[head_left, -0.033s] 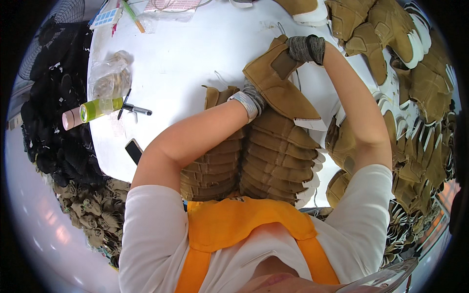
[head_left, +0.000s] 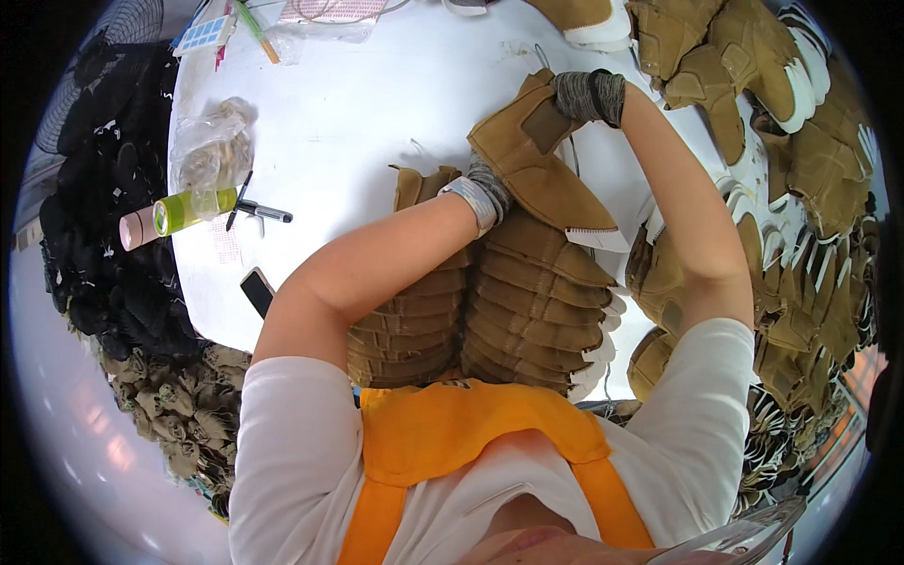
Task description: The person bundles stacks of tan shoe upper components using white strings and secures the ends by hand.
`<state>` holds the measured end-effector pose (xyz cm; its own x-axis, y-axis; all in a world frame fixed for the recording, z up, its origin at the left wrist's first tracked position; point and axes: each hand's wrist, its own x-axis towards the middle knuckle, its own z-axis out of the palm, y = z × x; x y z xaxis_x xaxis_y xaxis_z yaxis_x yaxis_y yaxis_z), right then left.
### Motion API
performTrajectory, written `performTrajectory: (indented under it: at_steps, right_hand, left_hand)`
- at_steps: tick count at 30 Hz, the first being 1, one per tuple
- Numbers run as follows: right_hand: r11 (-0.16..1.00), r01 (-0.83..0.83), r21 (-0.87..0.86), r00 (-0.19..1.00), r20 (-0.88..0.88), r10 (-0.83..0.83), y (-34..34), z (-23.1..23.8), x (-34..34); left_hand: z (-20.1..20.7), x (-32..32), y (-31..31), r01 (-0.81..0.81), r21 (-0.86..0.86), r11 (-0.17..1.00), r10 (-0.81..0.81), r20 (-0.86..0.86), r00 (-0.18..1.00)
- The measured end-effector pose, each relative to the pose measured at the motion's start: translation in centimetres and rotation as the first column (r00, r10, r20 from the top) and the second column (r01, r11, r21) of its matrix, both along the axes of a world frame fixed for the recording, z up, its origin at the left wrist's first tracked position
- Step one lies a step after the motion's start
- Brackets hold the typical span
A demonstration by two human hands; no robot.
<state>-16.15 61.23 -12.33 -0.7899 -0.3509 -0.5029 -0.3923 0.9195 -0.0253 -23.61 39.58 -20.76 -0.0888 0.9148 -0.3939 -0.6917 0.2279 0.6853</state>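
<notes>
A brown boot upper [head_left: 546,169] with a darker patch and a white strip at its toe is held above the white table, tilted with the toe toward the lower right. My right hand [head_left: 586,95], in a dark grey knit glove, grips its top edge; the fingertips are hidden. My left hand [head_left: 490,185], gloved likewise, is closed against the upper's left side, its fingers mostly behind the upper. Directly below lies a stack of overlapping brown boot uppers [head_left: 537,301], close against my orange apron [head_left: 480,424]. A second row [head_left: 410,325] lies partly under my left forearm.
More brown uppers [head_left: 810,179] are heaped on the right. On the table's left are a clear plastic bag [head_left: 217,151], a green-and-pink bottle [head_left: 174,213], a black marker [head_left: 264,211] and a phone [head_left: 255,291]. Black pieces [head_left: 113,207] are piled beyond the table's left edge.
</notes>
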Motion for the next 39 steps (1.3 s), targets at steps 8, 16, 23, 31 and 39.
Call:
performTrajectory:
  at_steps: [8,16,23,31,39]
  right_hand:
    - [0.992,0.121,0.026,0.992,-0.03,-0.12,-1.6,0.5,1.1]
    - [0.984,-0.037,0.177,0.999,-0.006,0.038,0.8,-0.9,2.5]
    - [0.81,0.58,-0.084,0.748,0.449,-0.488,-1.6,7.8,-4.3]
    - [0.754,0.59,-0.289,0.805,0.283,-0.522,-2.4,4.5,-4.4]
    - [0.062,0.86,-0.507,0.422,0.636,-0.646,-4.8,3.7,-3.1]
  left_hand:
    - [1.2,-0.3,0.1,0.011,-0.09,0.996,0.0,0.117,0.993]
    - [13.8,-5.4,0.5,0.581,-0.542,0.607,-0.778,-0.557,0.292]
    - [19.2,-11.8,2.2,0.317,-0.584,0.747,-0.482,-0.805,-0.346]
    - [13.5,-9.4,4.4,0.582,-0.236,0.778,-0.62,-0.434,0.653]
    - [9.3,-10.2,3.0,0.708,-0.414,0.572,-0.82,-0.284,0.497]
